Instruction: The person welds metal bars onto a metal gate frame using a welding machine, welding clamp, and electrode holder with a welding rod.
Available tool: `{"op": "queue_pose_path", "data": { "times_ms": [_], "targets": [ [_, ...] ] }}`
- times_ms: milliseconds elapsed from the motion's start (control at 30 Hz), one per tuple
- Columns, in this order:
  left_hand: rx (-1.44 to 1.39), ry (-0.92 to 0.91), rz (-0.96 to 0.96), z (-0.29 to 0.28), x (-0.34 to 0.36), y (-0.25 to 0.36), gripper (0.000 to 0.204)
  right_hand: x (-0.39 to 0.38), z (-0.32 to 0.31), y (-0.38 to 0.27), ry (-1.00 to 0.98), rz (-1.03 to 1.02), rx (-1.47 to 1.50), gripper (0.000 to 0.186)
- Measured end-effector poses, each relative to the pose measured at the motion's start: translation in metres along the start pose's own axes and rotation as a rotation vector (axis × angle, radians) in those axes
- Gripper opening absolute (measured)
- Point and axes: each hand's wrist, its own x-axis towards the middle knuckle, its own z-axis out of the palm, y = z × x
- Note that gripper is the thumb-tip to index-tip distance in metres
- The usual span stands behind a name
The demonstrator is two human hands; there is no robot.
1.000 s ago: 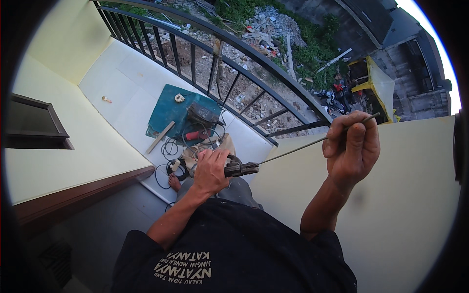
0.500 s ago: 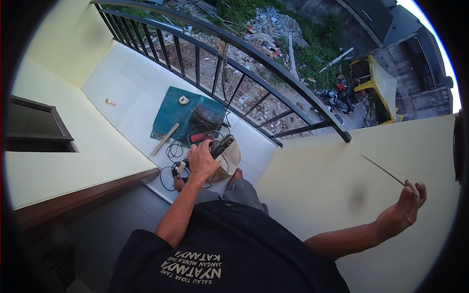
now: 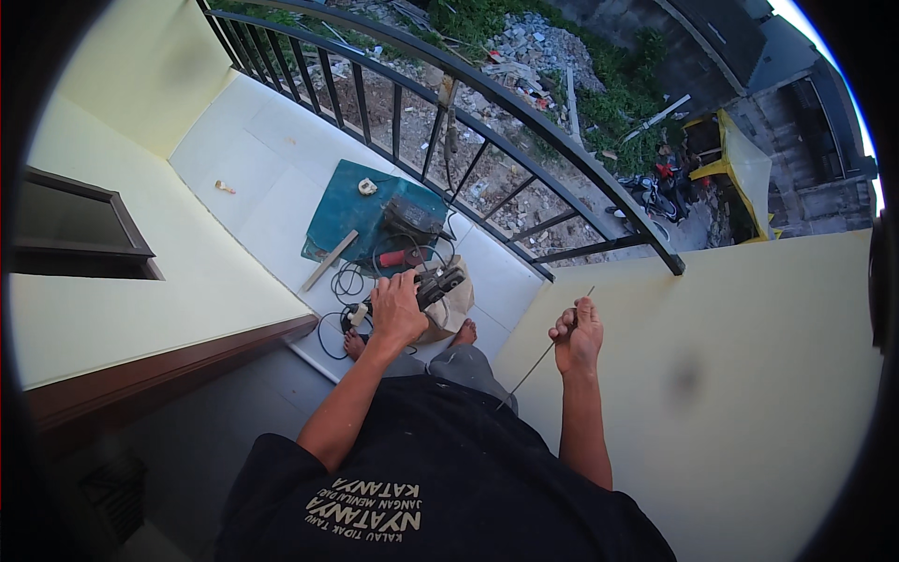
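My left hand (image 3: 398, 307) is closed around a black clamp-like tool (image 3: 440, 287) with a slotted, jaw-like head, held above my feet. In the fingers of my right hand (image 3: 577, 335), pinched together, is a thin metal rod (image 3: 530, 372). One end of the rod sticks out above the fingertips, and the other slants down toward my shirt. The two hands are apart, and the rod does not touch the tool. Below the tool lies a beige cloth or bag (image 3: 456, 307), partly hidden by it.
A teal board (image 3: 335, 208) lies on the white tiles, bearing a dark boxy machine (image 3: 413, 217) and a red-bodied tool (image 3: 401, 258). Black cables (image 3: 348, 281) loop beside a wooden strip (image 3: 330, 260). Black railing (image 3: 524, 106) borders the far side; a cream wall (image 3: 730, 347) stands at right.
My right hand has swung in from the far right toward my body, and the rod now points down-left instead of up-left. My left hand still holds the tool; the whole view has shifted slightly.
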Motion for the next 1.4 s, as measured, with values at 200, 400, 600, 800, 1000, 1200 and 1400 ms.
{"op": "queue_pose_path", "data": {
  "times_ms": [200,400,600,800,1000,1200,1400],
  "targets": [
    [0.012,0.062,0.000,-0.008,-0.011,0.001,0.050,-0.065,-0.033,0.072,-0.256,0.459,-0.456,0.027],
    [0.073,0.007,-0.001,-0.013,-0.015,-0.001,0.051,-0.025,0.025,-0.013,-0.278,-0.215,-0.686,0.026],
    [0.155,0.053,0.169,-0.017,-0.012,0.019,0.048,-0.028,0.100,-0.057,-0.269,-0.568,-0.775,0.011],
    [0.174,0.132,0.266,-0.012,-0.014,0.025,0.049,-0.034,0.126,-0.048,-0.356,-0.736,-0.940,0.008],
    [0.123,0.127,0.327,-0.021,-0.014,0.038,0.076,-0.030,0.124,-0.046,-0.338,-0.641,-0.994,0.007],
    [0.106,0.103,0.324,-0.019,-0.012,0.036,0.074,-0.018,0.111,-0.050,-0.344,-0.723,-0.955,0.007],
    [0.111,0.110,0.335,-0.016,-0.011,0.036,0.073,-0.023,0.112,-0.052,-0.345,-0.673,-1.027,0.008]
  ]
}}
